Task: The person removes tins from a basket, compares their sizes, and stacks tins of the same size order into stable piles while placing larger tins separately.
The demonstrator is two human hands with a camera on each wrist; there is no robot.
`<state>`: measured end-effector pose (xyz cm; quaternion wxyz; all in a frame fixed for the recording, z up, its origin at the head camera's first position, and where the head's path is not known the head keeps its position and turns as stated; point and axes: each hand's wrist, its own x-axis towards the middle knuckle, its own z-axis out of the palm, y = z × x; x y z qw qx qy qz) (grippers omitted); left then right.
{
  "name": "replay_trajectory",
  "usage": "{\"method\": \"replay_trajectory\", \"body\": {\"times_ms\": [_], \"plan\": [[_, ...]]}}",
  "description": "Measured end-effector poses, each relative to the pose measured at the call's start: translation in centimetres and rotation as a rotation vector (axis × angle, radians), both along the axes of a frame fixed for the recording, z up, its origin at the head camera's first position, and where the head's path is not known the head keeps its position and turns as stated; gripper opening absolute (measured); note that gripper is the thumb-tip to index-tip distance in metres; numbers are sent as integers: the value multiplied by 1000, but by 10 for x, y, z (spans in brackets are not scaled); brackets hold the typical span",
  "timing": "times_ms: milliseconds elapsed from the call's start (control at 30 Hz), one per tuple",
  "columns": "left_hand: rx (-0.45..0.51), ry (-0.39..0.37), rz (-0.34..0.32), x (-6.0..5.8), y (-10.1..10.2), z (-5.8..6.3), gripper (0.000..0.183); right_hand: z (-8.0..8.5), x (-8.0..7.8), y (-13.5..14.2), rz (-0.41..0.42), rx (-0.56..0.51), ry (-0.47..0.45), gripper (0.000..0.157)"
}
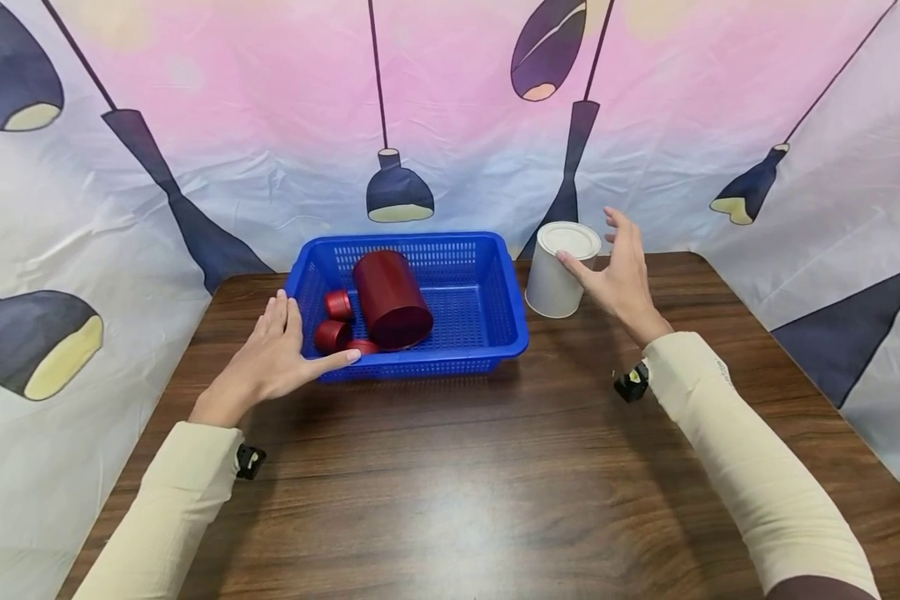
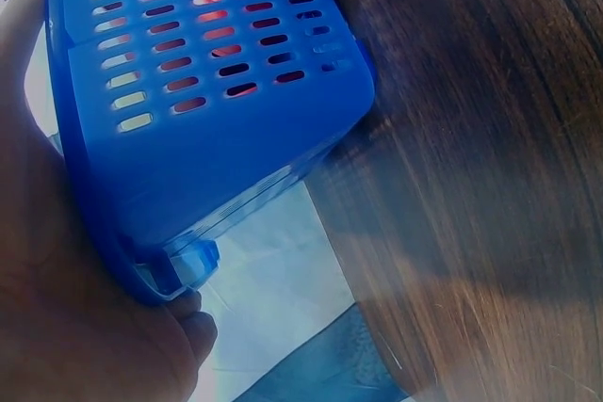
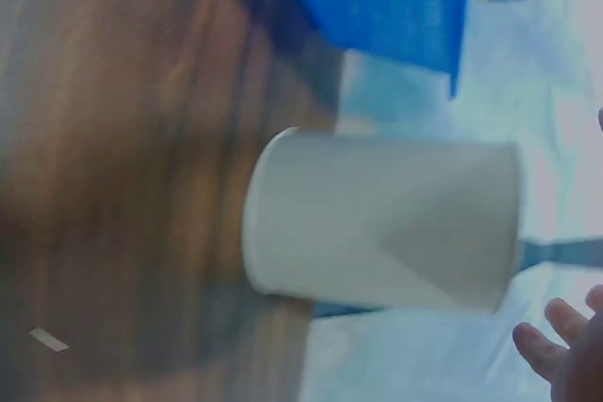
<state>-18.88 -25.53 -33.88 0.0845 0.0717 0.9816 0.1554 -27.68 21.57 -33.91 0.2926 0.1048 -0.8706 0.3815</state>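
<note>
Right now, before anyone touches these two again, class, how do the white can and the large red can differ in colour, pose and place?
Colour: the white can is pale, while the large red can is deep red.
Pose: the white can stands upright; the large red can lies on its side.
Place: the white can is on the table, the large red can inside the blue basket.
Shared: both are cylinders.

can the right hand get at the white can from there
Likely yes: the right hand is spread beside the white can, which stands outside the blue basket, and nothing shows between hand and can.
</note>
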Motion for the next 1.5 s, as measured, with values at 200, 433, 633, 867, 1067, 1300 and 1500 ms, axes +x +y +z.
{"method": "replay_trajectory", "body": {"times_ms": [200,433,633,867,1067,1300,1500], "plan": [[7,4,9,1,1,-1,134,23,3,-27,67,-15,-15,89],[10,12,22,1,1,-1,134,38,3,-60,144,21,-63,87],[2,16,37,2,2,-1,133,48,4,-87,213,39,-122,90],[0,15,47,4,3,-1,133,61,3,-119,282,75,-204,93],[0,15,58,4,3,-1,134,61,0,-143,329,103,-296,95],[-4,15,54,4,4,-1,134,52,-3,-171,353,142,-413,101],[-10,10,42,4,5,1,133,42,-5,-189,377,182,-496,104]]}}
